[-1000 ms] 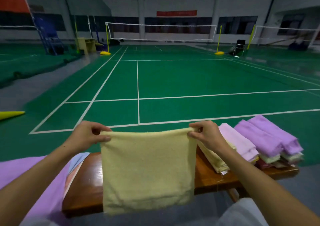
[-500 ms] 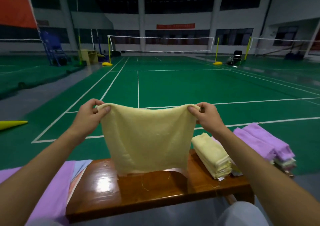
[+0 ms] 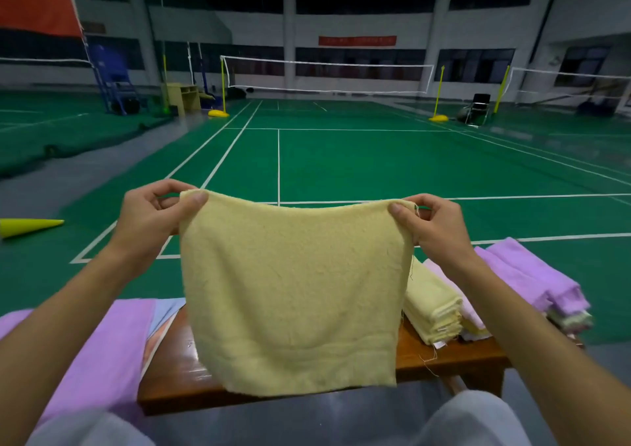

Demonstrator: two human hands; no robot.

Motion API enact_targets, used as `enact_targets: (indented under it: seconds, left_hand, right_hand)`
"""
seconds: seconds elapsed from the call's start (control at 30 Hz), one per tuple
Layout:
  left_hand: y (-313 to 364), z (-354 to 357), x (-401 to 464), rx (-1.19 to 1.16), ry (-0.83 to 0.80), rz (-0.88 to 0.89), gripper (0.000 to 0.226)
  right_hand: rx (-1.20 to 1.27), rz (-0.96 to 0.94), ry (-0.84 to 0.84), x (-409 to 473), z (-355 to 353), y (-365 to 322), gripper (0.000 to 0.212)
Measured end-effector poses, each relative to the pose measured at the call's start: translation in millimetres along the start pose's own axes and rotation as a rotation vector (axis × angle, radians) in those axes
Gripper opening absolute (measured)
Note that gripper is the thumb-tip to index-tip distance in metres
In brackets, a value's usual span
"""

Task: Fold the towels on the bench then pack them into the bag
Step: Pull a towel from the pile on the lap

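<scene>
A pale yellow terry-cloth towel (image 3: 293, 292) hangs spread out in front of the person, held up by its two top corners above a glossy brown wooden table (image 3: 447, 357). The left hand (image 3: 155, 215) pinches the top left corner between thumb and curled fingers, and the right hand (image 3: 432, 223) pinches the top right corner the same way, so both hands are closed on the cloth and the top edge sags slightly between them. The towel's lower edge hangs in front of the table's near side and hides part of its top. On the table to the right lies a stack of folded pale yellow towels (image 3: 432, 305), just beside a folded light pink towel (image 3: 473, 316), and farther right a pile of folded lilac towels (image 3: 532, 278) rests on other folded cloths. To the left, a lilac cloth (image 3: 102, 353) covers the table's end. Beyond lies a green badminton court (image 3: 341, 159) with white lines and a white-edged net (image 3: 327, 73).
</scene>
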State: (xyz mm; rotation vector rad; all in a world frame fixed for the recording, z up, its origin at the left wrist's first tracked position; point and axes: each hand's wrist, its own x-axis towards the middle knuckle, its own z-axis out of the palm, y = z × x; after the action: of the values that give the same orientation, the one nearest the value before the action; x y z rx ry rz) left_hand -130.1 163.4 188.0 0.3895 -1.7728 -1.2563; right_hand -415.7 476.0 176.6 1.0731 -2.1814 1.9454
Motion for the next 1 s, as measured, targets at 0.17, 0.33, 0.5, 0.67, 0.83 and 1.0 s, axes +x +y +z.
enact_targets:
  seconds: [0.17,0.33,0.5,0.67,0.83,1.0]
  left_hand:
    - [-68,0,20,0.141,-0.004,-0.110,0.007]
    - [-180,15,37,0.320,-0.001,-0.275,0.009]
    - [-280,26,53,0.485,-0.008,-0.421,0.012]
    - [-309,33,53,0.651,-0.043,-0.422,0.016]
    - [-290,36,39,0.699,-0.089,-0.371,0.016]
    - [-253,56,1,0.607,-0.192,-0.368,0.018]
  right_hand:
    - [-0.101,0.099,-0.061,25,39,51,0.015]
    - [-0.330,0.210,-0.173,53,104,151,0.008]
    - [-0.485,0.328,-0.258,67,157,242,0.013]
    - [-0.548,0.397,-0.226,67,173,274,0.016]
    - [-0.585,0.431,-0.234,42,156,255,0.030]
    - [-0.534,0.525,-0.274,-8,132,222,0.018]
